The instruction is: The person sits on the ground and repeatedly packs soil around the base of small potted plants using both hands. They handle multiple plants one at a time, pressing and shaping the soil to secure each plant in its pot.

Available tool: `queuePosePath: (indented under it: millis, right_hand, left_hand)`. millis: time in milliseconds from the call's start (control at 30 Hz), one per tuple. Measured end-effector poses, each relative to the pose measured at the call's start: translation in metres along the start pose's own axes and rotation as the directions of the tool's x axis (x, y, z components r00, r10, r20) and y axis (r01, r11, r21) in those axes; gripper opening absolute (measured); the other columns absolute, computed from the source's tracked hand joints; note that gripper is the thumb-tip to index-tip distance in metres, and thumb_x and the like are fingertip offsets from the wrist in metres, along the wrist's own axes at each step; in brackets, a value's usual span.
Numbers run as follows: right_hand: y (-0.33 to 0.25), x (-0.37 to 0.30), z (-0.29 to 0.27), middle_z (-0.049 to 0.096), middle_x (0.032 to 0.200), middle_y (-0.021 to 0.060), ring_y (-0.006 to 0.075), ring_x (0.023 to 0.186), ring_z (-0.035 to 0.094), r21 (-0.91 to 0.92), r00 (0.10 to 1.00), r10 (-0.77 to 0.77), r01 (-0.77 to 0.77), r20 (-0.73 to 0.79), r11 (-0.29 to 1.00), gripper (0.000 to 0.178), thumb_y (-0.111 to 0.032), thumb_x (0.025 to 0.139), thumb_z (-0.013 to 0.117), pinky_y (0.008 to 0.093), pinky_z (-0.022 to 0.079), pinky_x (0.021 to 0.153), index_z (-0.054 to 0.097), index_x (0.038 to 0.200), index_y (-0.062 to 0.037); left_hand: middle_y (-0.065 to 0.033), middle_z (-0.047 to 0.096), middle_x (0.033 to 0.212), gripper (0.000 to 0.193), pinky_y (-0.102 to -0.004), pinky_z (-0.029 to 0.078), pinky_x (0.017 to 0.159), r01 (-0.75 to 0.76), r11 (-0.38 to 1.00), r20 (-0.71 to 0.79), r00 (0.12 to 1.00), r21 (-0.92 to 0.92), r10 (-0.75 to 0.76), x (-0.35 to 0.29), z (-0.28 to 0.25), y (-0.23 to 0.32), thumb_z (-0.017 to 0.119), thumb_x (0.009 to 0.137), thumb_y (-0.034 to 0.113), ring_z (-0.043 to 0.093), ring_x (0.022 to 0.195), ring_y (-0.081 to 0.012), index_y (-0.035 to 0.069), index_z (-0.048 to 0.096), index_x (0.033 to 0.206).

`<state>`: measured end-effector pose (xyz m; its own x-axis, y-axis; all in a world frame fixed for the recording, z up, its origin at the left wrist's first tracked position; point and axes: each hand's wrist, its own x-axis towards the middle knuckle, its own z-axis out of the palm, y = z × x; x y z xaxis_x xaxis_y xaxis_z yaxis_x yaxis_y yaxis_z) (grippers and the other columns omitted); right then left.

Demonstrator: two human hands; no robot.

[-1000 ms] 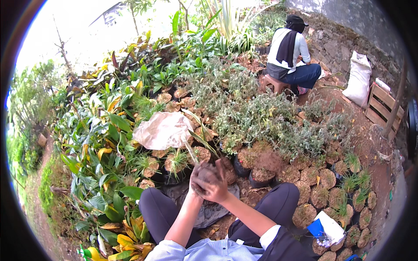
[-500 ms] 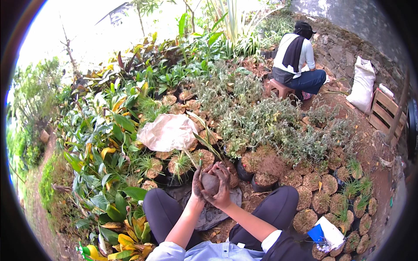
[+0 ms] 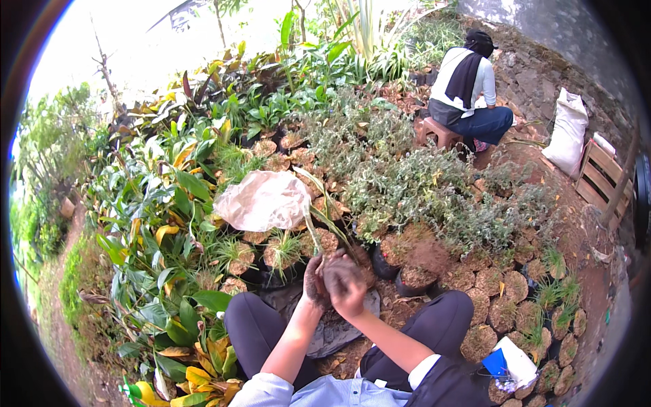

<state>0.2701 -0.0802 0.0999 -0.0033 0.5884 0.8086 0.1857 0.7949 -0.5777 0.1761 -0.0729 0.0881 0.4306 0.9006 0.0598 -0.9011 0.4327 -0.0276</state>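
Note:
My two soil-covered hands meet over my lap, cupped together around a dark ball of soil that they now hide almost wholly. My left hand [image 3: 314, 283] stands upright along its left side, palm inward. My right hand [image 3: 343, 281] is curled over the front and right of it. A pale green stem [image 3: 312, 229] rises from just above my fingers toward a crumpled, whitish clear plastic bag [image 3: 263, 201] lying over the plants ahead. Below my hands a dark plastic sheet [image 3: 336, 332] is spread on the ground between my legs.
Soil-filled black planting bags [image 3: 415, 278] crowd the ground ahead and to the right. Broad-leaved plants [image 3: 183, 298] press close at my left. A person [image 3: 464, 88] sits on a stool [image 3: 439, 132] at the far right, near a white sack [image 3: 568, 129] and a wooden crate [image 3: 600, 173].
My right hand has turned and closed over the front of the soil ball, which showed between my palms before. My left hand stays close against it.

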Motion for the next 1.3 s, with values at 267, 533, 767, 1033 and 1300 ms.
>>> queuePosePath:
  millis: [267, 533, 767, 1033, 1300]
  right_hand:
    - [-0.015, 0.012, 0.005, 0.059, 0.110, 0.0101, 0.0272, 0.107, 0.055, -0.287, 0.922, -0.256, 0.339, 0.290, 0.896, 0.029, -0.022, 0.077, 0.064, 0.0437, 0.037, 0.099, 0.062, 0.102, -0.0077]
    - [0.021, -0.020, 0.026, 0.062, 0.103, 0.0088, 0.0250, 0.097, 0.060, -0.161, 0.917, -0.305, 0.352, 0.257, 0.922, 0.020, -0.014, 0.075, 0.062, 0.0431, 0.044, 0.095, 0.063, 0.093, -0.0058]
    - [-0.007, -0.009, 0.032, 0.061, 0.106, 0.0086, 0.0278, 0.105, 0.057, 0.018, 1.000, -0.018, 0.018, -0.021, 1.000, 0.022, -0.020, 0.079, 0.062, 0.0475, 0.033, 0.102, 0.063, 0.096, -0.0064]
    - [-0.001, -0.002, 0.016, 0.063, 0.106, 0.0049, 0.0207, 0.103, 0.059, -0.196, 0.904, -0.388, 0.420, 0.182, 0.886, 0.024, -0.023, 0.076, 0.064, 0.0457, 0.034, 0.103, 0.066, 0.097, -0.0106]
    - [0.043, 0.000, 0.008, 0.038, 0.137, 0.0166, 0.0300, 0.126, 0.038, -0.157, 0.791, 0.273, -0.224, 0.548, 0.962, 0.067, -0.056, 0.088, 0.044, 0.0397, 0.027, 0.106, 0.036, 0.135, -0.0083]
  left_hand:
    - [-0.0097, 0.058, 0.091, 0.027, -0.0320, 0.044, 0.077, 0.027, 0.992, -0.085, 0.996, -0.123, -0.038, 0.003, -0.029, 0.025, 0.045, 0.092, 0.029, 0.053, 0.085, -0.0186, 0.003, 0.053, 0.095]
    - [-0.0023, 0.058, 0.064, 0.027, -0.0163, 0.041, 0.042, 0.336, 0.831, -0.015, 0.924, -0.443, -0.382, -0.006, -0.039, 0.047, 0.056, 0.088, 0.029, 0.052, 0.050, -0.0089, 0.006, 0.051, 0.073]
    - [-0.0194, 0.050, 0.124, 0.062, -0.0404, 0.036, 0.101, -0.138, 0.954, -0.043, 0.987, 0.266, 0.155, -0.028, 0.012, 0.025, 0.031, 0.094, 0.049, 0.050, 0.112, -0.0291, -0.004, 0.049, 0.122]
    - [-0.0067, 0.061, 0.091, 0.036, -0.0413, 0.038, 0.100, 0.318, 0.917, 0.212, 0.939, -0.240, -0.270, -0.002, -0.056, 0.051, 0.034, 0.096, 0.033, 0.057, 0.091, -0.0201, 0.005, 0.057, 0.096]
    - [-0.0143, 0.059, 0.111, 0.051, -0.0476, 0.043, 0.092, 0.222, 0.877, -0.411, 0.911, 0.425, -0.031, -0.010, -0.021, 0.091, 0.045, 0.085, 0.045, 0.056, 0.101, -0.0288, 0.004, 0.054, 0.114]
